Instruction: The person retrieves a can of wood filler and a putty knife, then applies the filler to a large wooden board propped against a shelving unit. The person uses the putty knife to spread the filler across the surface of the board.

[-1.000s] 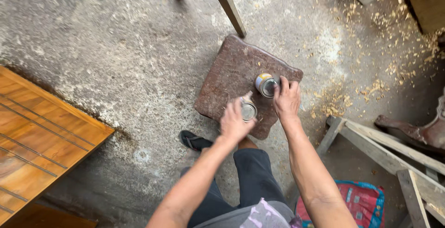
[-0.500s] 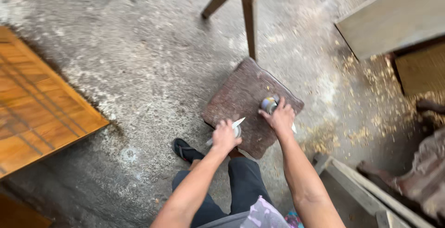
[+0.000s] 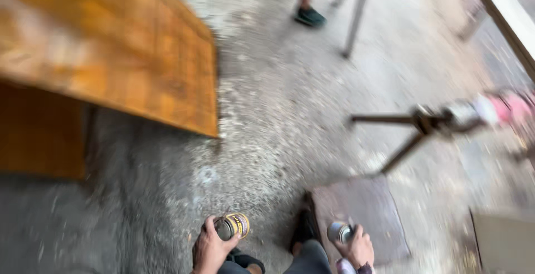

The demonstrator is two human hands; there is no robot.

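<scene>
My left hand (image 3: 209,250) grips a small round tin (image 3: 234,226) with a yellow and dark label, held low over the concrete floor. My right hand (image 3: 359,248) holds a second small metal tin (image 3: 339,232) just above the near edge of a dark reddish slab (image 3: 379,215) lying on the floor. My dark trouser leg and black shoe (image 3: 304,229) show between the two hands. The whole picture is blurred by motion.
A large orange-brown wooden panel (image 3: 111,45) fills the upper left, raised off the grey floor. A thin metal tripod stand (image 3: 418,126) stands right of centre. Another person's foot in a dark shoe (image 3: 309,15) is at the top, beside a second stand leg (image 3: 356,12).
Both hands have lifted off the slab, each with a tin, and moved apart. The view has swung up and left, bringing the wooden panel and another person's foot into sight.
</scene>
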